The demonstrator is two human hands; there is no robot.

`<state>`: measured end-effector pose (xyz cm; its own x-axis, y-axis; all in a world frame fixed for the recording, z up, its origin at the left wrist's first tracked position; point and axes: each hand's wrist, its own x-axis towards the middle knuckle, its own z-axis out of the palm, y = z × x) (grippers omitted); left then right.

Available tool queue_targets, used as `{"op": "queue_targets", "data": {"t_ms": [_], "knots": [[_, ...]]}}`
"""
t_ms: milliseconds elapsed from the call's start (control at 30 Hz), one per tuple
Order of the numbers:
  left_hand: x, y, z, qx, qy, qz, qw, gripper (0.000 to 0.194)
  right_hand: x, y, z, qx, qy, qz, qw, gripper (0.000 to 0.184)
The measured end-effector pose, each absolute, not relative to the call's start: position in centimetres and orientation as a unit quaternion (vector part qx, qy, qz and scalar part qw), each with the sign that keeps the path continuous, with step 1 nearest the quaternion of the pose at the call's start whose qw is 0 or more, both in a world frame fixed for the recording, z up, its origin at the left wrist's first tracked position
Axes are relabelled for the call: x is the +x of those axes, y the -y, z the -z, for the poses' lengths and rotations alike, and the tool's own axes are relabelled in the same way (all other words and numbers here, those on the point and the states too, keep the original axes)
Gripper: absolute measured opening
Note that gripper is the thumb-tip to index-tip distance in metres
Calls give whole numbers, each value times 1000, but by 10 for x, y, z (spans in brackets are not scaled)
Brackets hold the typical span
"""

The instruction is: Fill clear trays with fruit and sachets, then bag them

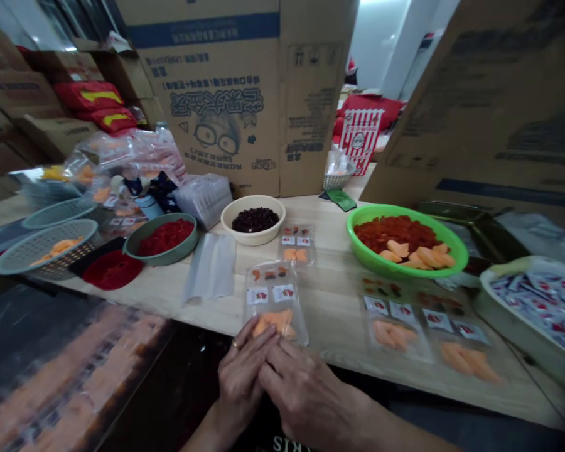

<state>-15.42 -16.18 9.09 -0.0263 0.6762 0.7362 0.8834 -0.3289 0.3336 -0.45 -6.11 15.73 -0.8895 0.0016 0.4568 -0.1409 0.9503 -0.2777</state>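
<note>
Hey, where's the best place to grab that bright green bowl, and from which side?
Probably by the raised rim of the bright green bowl, at its left, coming from the left. Wooden tabletop shows along that side, while a dark tray-like thing sits close behind its right. It's open-topped and well filled, so keeping it level seems wise.

Chinese characters (pixel 216 103) on cardboard box (pixel 258 69), print on sachets (pixel 283 292) too blurred

The clear tray (pixel 300 312) is lying at the bench (pixel 336 307) edge, orange pieces (pixel 285 319) sitting nearest, two white packets (pixel 283 293) behind, reddish bits (pixel 269 274) beyond.
</note>
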Motion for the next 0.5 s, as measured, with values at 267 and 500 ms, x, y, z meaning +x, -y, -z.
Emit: {"op": "queue_targets", "data": {"t_ms": [267, 500], "knots": [[-193, -6, -78, -734, 513, 435, 93, 29, -21, -42, -144, -216, 949, -102, 206, 35], [-207, -71, -60, -683, 681, 259, -56, 36, 57, -89, -102, -405, 908, -55, 95, 35]]}}
